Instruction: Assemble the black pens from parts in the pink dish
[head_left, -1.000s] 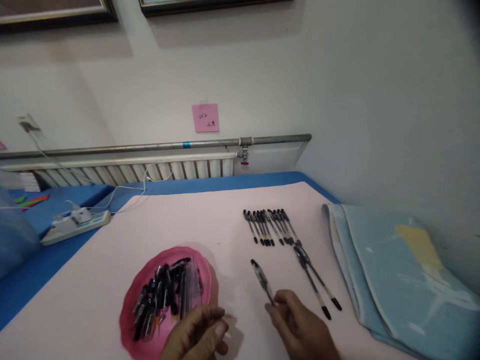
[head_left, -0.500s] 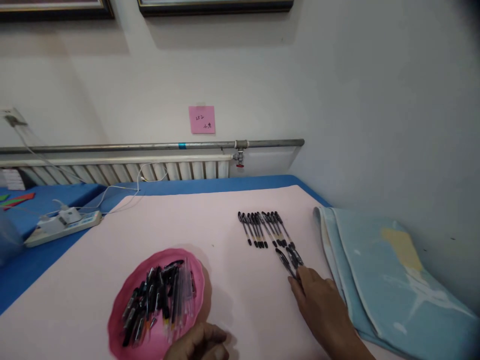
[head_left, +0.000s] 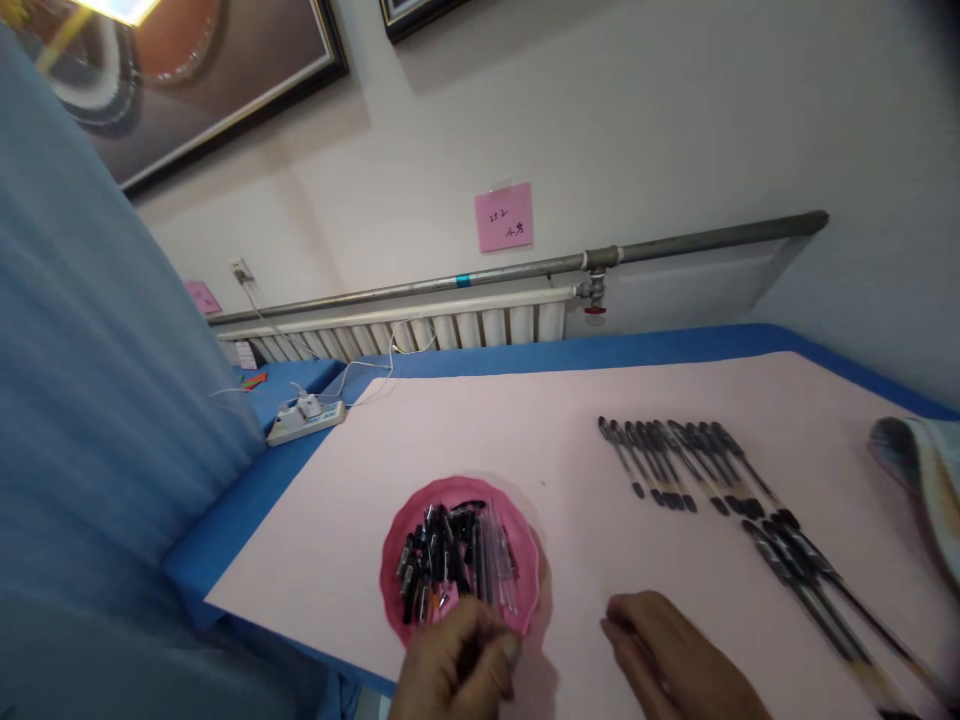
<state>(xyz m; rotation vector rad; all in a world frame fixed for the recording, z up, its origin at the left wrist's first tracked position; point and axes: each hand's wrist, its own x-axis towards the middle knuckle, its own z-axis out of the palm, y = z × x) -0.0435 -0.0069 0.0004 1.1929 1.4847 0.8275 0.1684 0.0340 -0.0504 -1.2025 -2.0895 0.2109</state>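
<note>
My left hand [head_left: 457, 665] is at the near edge of the pink scalloped plate [head_left: 528, 540], fingers curled and thumb close to the index finger. Nothing shows in its grip. A jumble of black pen caps [head_left: 435, 545] and clear pen barrels [head_left: 491, 550] fills the plate. My right hand [head_left: 671, 655] hovers over the table right of the plate, thumb and index slightly parted, no object visible in it. Farther right lies a row of black-capped pens [head_left: 660, 460]. Nearer me, several more pens [head_left: 810, 580] lie slanted, blurred by motion.
A pink sheet [head_left: 315, 545] covers most of the blue table [head_left: 600, 350]. A power strip [head_left: 306, 425] with plugs and white cables sits at its left. A blue curtain [head_left: 112, 400] hangs on the left. Folded cloth [head_left: 926, 490] lies at the right edge. Radiator and pipes run behind.
The view has swung left and tilted, bringing the curtain in. My right hand has let go of the pens at the right and moved left towards the plate. My left hand remains by the plate.
</note>
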